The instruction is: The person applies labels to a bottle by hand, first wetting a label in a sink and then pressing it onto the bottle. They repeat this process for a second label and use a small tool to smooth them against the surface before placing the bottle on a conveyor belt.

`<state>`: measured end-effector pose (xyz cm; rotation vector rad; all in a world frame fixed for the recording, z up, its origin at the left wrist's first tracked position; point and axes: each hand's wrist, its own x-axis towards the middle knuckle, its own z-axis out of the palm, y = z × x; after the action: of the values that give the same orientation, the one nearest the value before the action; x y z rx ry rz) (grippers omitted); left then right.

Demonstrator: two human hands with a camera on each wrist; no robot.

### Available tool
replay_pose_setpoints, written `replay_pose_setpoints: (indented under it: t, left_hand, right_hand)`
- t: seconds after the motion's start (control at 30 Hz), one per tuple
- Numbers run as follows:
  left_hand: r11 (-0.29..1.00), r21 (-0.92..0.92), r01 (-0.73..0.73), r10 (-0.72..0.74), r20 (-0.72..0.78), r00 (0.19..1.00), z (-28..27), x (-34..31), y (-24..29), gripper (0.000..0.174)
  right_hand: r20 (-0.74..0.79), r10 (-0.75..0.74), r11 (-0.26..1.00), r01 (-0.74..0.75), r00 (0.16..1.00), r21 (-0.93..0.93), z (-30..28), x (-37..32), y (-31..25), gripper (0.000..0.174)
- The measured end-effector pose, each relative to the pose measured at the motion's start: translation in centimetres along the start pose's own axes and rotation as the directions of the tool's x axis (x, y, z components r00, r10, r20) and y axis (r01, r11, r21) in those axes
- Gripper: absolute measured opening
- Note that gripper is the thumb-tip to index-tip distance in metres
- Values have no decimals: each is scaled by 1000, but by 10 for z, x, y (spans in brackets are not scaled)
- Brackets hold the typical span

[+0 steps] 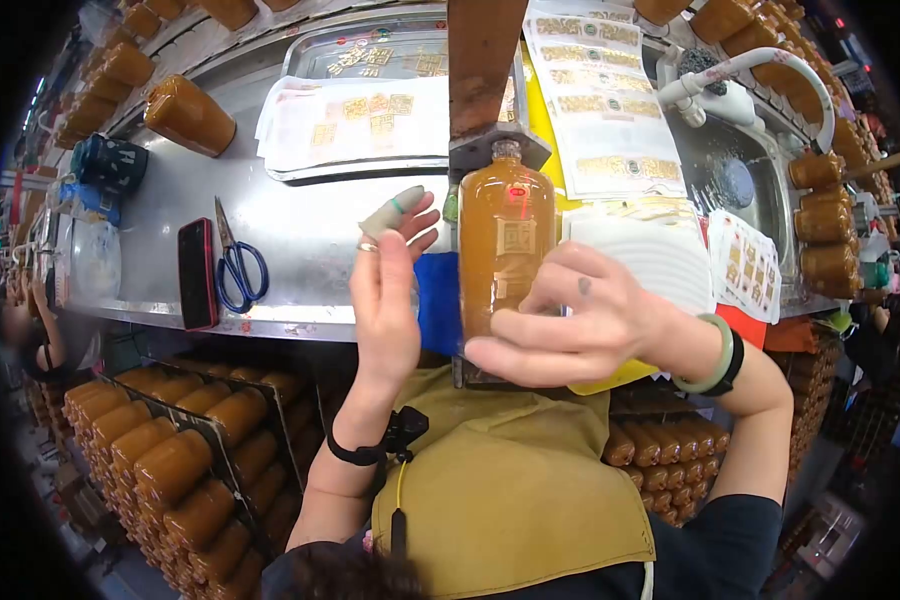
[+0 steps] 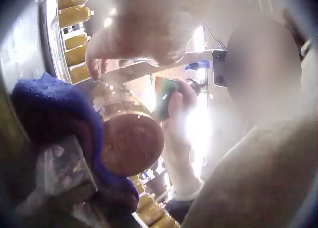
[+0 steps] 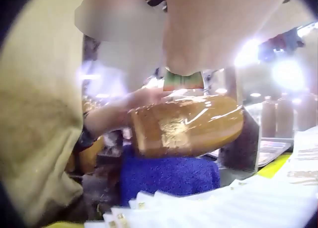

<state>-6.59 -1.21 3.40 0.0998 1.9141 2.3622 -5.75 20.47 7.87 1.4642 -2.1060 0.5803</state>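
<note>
An amber bottle (image 1: 507, 215) lies on a blue cloth (image 1: 437, 300), its neck against the bracket of a brown post; gold characters mark its face. Its round base (image 2: 131, 143) shows in the left wrist view. Left of the bottle, my left hand (image 1: 382, 300) is held with fingers extended and a covered fingertip, holding nothing visible. My right hand (image 1: 575, 325) is over the bottle's lower part, fingers bent. Between its fingers is a small green piece with a reddish edge (image 2: 166, 95), visible also above the bottle (image 3: 186, 119) in the right wrist view as a green piece (image 3: 184, 81).
Scissors (image 1: 238, 270) and a phone (image 1: 197, 273) lie at left, near another amber bottle (image 1: 190, 116). Label sheets (image 1: 610, 110) and stacked white papers (image 1: 640, 250) are on the right, beside a sink (image 1: 735, 180). A tray with gold pieces (image 1: 300, 60) is behind.
</note>
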Motion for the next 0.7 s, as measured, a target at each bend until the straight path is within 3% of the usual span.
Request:
replay_pose_setpoints:
  t: [0.07,0.1,0.13,0.17,0.2,0.33,0.43,0.7]
  left_hand:
    - [974,152,-165,157,67,985,9,-7,-2,47]
    - [921,255,-296,254,186,949,8,-7,-6,48]
    - [679,564,-470,300,371,879,6,-9,4,57]
    - [623,607,-493,307,389,868,9,-10,4,61]
    - [564,648,-512,312,407,859,13,-11,3,66]
    - [459,759,-462,202,418,886,29,-10,25,72]
    - [262,833,-487,183,453,873,44,-12,33,66]
    - [310,834,-456,215,406,888,40,5,33,67]
  right_hand:
    - [-126,252,961,-263,960,-80,-11,0,18,26]
    - [-176,381,902,-407,908,-144,-25,2,25,31]
    - [-353,640,744,-665,683,63,-27,1,22,26]
    - [-413,596,750,-661,689,-20,-35,-2,26,26]
    - [-495,594,756,-650,634,76,-34,-8,29,28]
    - [-506,684,694,-683,526,229,-28,-17,21,30]
    - [-514,725,656,-687,459,313,-25,-17,20,30]
    - [-477,793,577,-719,379,388,-25,-22,19,29]
